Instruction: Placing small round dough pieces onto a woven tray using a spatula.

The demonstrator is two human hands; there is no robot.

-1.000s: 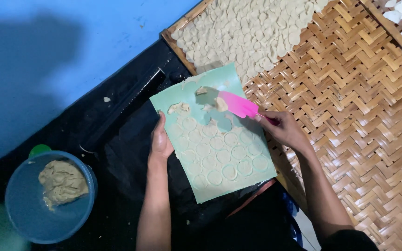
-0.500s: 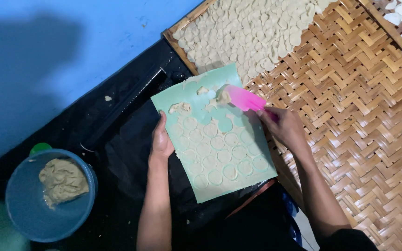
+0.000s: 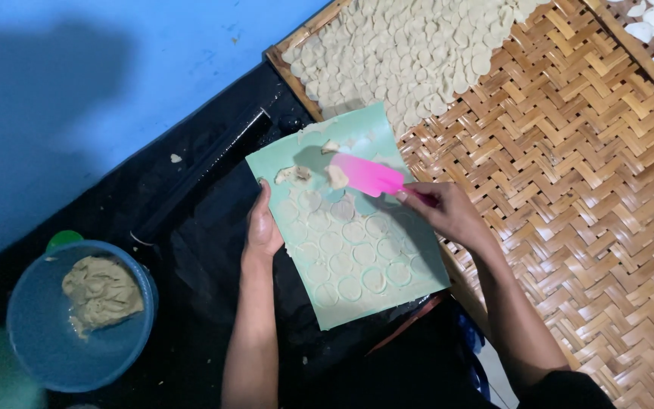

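The left hand (image 3: 263, 227) lay flat against the left edge of a pale green mat (image 3: 350, 220), fingers together and stretched along the border, pinning it to the black sheet (image 3: 198, 250) beneath. The right hand (image 3: 448, 216) was closed around the handle of a pink scraper (image 3: 369, 176), whose blade rested on the upper part of the mat, angled toward the far left corner. Just beside the blade's tip lay a few loose scraps of dough (image 3: 334, 176), with one more near the mat's top-left edge. The lower two thirds of the mat carried rows of round dough discs (image 3: 353, 254), cut out and lying flat in place. The mat's right side overlapped the rim of a woven bamboo tray (image 3: 569, 167), whose far end was covered with many pale dough rounds (image 3: 410, 53) packed close and overlapping. A black rolling pin (image 3: 206, 170) lay diagonally on the sheet, left of the mat. Well apart, at the lower left, stood a blue bowl (image 3: 35, 344) holding a lump of dough (image 3: 101, 291), with a green lid (image 3: 63, 239) peeking behind its rim.
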